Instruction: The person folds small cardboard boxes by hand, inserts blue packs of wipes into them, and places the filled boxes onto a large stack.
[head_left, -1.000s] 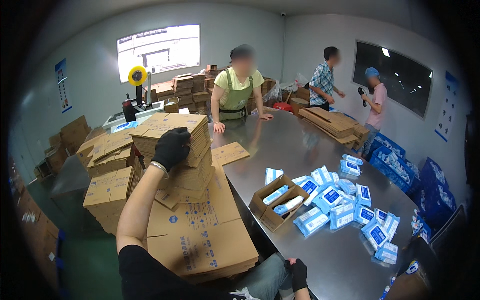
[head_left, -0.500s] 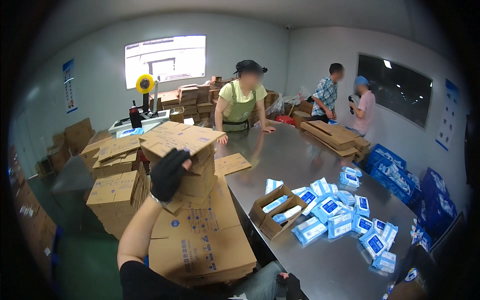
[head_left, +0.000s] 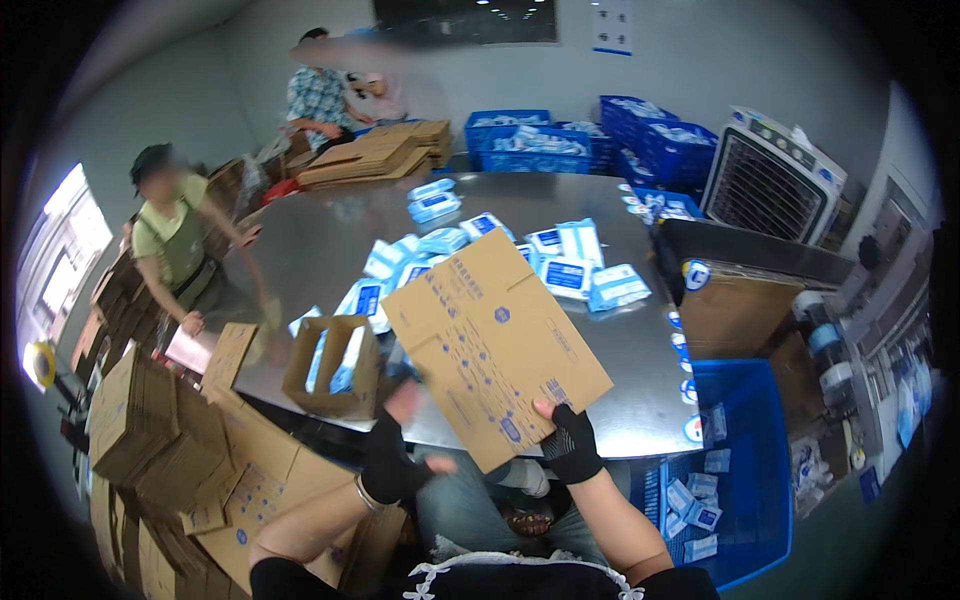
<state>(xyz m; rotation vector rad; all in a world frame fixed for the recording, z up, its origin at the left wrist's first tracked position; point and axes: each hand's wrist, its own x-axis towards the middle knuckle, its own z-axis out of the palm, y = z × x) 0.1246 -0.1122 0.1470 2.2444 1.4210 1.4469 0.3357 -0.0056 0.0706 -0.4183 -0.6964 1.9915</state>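
A steel table (head_left: 300, 250) fills the room ahead of me, blue packets (head_left: 565, 275) strewn across its middle and an open small box (head_left: 330, 365) at its near edge. I hold a flat carton (head_left: 492, 345) tilted above that near edge. My right hand (head_left: 570, 445) grips the carton's lower corner, thumb on top, fingers clenched beneath. My left hand (head_left: 392, 455) is under its left edge, fingers loosely curled; whether they grasp it I cannot tell. More flat cartons are stacked (head_left: 150, 430) off the table's left side, and a blue crate (head_left: 745, 470) sits off its right.
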